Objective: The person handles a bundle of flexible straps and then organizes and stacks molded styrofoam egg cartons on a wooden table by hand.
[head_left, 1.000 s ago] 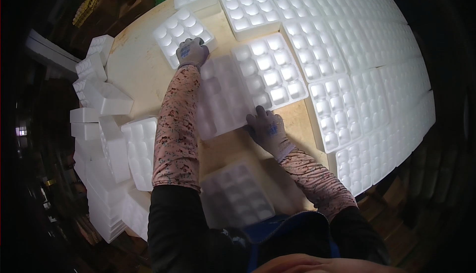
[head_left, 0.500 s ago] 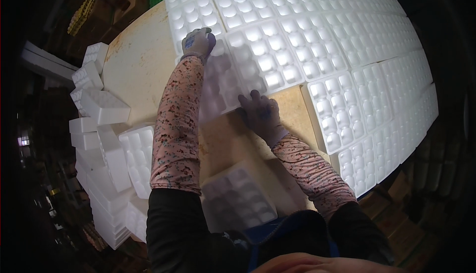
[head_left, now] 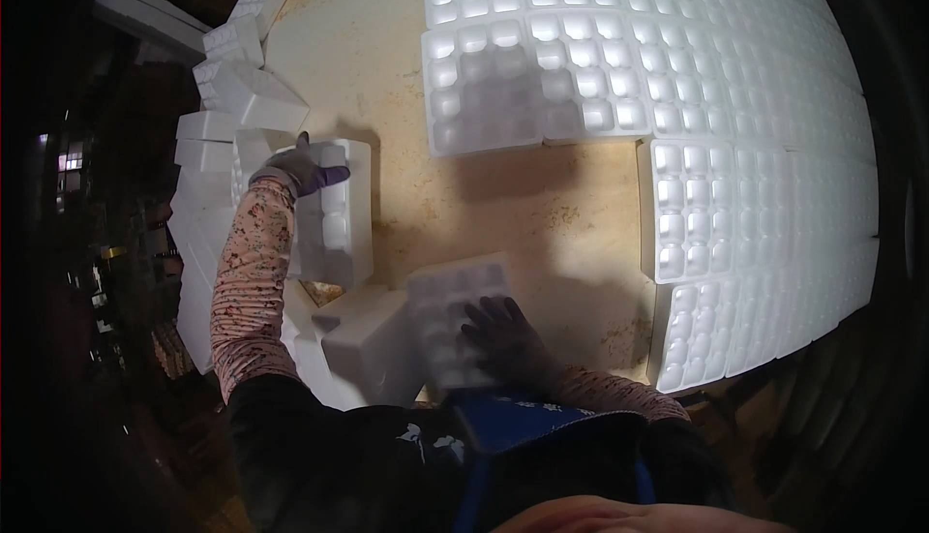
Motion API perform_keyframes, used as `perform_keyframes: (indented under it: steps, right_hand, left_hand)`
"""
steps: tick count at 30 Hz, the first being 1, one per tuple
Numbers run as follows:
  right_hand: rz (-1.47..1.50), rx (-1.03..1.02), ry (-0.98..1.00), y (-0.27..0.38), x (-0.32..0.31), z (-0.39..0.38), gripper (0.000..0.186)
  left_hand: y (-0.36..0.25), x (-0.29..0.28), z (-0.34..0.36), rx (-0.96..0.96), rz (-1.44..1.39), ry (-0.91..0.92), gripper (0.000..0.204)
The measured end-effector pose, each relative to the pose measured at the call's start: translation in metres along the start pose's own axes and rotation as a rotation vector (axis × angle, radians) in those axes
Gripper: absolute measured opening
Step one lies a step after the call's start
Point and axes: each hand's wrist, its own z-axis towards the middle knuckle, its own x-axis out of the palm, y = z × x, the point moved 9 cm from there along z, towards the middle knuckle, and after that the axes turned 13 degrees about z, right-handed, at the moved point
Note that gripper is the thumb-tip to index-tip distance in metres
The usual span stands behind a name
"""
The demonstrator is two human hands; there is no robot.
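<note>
At the left, my gloved left hand (head_left: 298, 171) is spread over the far end of a white foam tray with rounded hollows (head_left: 334, 228), its thumb stretched across the top. My gloved right hand (head_left: 508, 339) is lower, near my body, with fingers spread over the near part of a second foam tray (head_left: 450, 305). That tray lies skewed and slightly blurred; whether the palm presses on it I cannot tell. Across the far and right side of the table stand rows of the same trays (head_left: 581, 73), hollows up.
More white foam trays (head_left: 256, 97) lie jumbled along the left edge, and one block-like piece (head_left: 368, 344) tilts near my body. A pale, stained tabletop (head_left: 552, 213) shows between the rows and the loose trays. The surroundings are dark.
Both hands have left the edge of the tray rows. My left hand has come back left onto a loose tray, my right nearer my body. The view has shifted too.
</note>
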Motion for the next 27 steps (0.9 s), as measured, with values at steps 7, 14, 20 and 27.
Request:
perform_keyframes:
  steps: [7,14,20,27]
  right_hand:
    - [-0.209,0.165,-0.140,-0.052,-0.055,-0.018,0.071]
    - [-0.407,0.296,-0.324,-0.104,-0.125,-0.045,0.069]
    - [-0.411,0.319,-0.434,-0.115,-0.132,-0.057,0.065]
    - [-0.461,0.335,-0.475,-0.112,-0.162,-0.046,0.054]
  left_hand:
    - [-0.060,0.028,-0.074,-0.035,-0.085,-0.051,0.083]
    - [-0.156,-0.019,-0.180,0.242,-0.246,-0.271,0.108]
    - [-0.239,0.012,-0.182,0.141,-0.420,-0.207,0.103]
    - [-0.279,0.034,-0.152,0.137,-0.697,-0.388,0.087]
